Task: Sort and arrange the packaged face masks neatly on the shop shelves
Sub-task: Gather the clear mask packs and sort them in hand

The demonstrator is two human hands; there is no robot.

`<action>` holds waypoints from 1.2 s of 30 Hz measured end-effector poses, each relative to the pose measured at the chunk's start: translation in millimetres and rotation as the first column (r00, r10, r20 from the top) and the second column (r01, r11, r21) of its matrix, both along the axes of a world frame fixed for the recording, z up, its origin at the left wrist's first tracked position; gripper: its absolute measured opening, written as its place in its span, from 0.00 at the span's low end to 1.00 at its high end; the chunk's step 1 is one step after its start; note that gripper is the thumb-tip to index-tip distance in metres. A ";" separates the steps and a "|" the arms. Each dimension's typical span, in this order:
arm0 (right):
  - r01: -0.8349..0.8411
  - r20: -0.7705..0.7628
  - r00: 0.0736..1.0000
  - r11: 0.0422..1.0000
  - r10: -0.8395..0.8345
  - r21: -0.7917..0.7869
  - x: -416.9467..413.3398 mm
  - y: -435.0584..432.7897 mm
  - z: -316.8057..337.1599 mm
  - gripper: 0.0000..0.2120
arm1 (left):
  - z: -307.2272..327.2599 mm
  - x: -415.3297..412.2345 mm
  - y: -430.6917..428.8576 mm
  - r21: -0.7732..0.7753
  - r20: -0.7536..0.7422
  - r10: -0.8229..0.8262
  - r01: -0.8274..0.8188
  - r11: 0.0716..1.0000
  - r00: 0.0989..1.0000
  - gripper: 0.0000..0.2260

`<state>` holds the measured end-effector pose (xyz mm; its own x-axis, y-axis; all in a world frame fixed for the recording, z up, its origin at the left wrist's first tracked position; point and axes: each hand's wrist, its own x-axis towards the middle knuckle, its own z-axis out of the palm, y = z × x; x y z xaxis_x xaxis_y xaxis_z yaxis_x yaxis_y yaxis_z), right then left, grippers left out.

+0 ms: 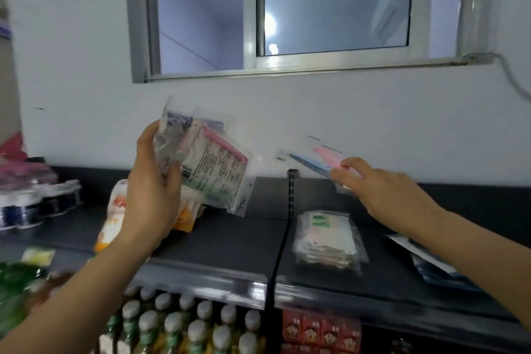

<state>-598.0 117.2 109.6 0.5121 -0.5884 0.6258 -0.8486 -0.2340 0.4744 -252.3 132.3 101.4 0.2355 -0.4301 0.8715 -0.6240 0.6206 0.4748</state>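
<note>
Over the shelf [230, 241], mask packets [214, 171] aloft

Sliding window [333, 8], capped bottles [198, 327] — red cartons [321, 330], dark cans [26, 213]

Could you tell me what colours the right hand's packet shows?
The packet shows pink and blue masks, in the head view.

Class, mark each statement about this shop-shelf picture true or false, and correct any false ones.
1. The left hand holds a bundle of clear plastic mask packets. True.
2. The right hand is empty. False: it pinches a clear packet of pink and blue masks.
3. A stack of clear mask packets lies on the dark metal shelf. True.
4. The plastic bottles below the shelf have red caps. False: their caps are grey.
</note>
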 end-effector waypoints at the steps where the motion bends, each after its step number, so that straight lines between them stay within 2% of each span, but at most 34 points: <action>1: -0.003 -0.005 1.000 1.000 0.004 0.017 18.0 1.1 1.5 0.37 | -1.2 16.7 4.3 0.019 -0.021 0.010 -0.010 1.000 1.000 0.25; 4: -0.010 -0.029 1.000 0.998 0.012 0.068 72.3 6.7 5.6 0.37 | -5.2 62.1 18.0 0.034 -0.080 0.018 -0.015 0.999 0.997 0.25; 11: -0.064 -0.043 0.997 0.987 0.072 0.149 185.7 15.9 9.8 0.30 | -12.5 140.3 37.8 0.041 -0.105 0.087 -0.083 0.996 0.991 0.26; 13: -0.090 -0.049 0.994 0.983 0.099 0.162 211.0 15.1 11.0 0.31 | -15.8 158.1 38.9 0.056 -0.121 0.105 -0.099 0.994 0.987 0.26; 21: -0.107 -0.077 0.989 0.978 0.123 0.180 284.8 -13.6 7.7 0.33 | -32.0 211.0 36.0 0.061 -0.274 0.108 -0.095 0.994 0.956 0.26; 25: -0.166 -0.063 0.982 0.970 0.180 0.179 310.2 -36.1 7.8 0.33 | -36.6 233.9 23.6 0.041 -0.348 0.119 -0.112 0.993 0.930 0.27; 32: -0.232 -0.085 0.966 0.965 0.243 0.118 360.6 -100.3 13.6 0.34 | -41.4 273.9 -33.0 0.022 -0.326 0.188 -0.192 0.981 0.927 0.27; 36: -0.301 -0.050 0.951 0.950 0.306 0.087 384.7 -140.1 17.1 0.31 | -39.4 294.0 -74.9 0.015 -0.276 0.199 -0.203 0.979 0.940 0.27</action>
<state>-213.3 -22.9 126.7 0.7108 -0.4439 0.5457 -0.7008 -0.5141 0.4946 41.6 57.5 62.0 0.5468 -0.3376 0.7662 -0.5828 0.5035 0.6378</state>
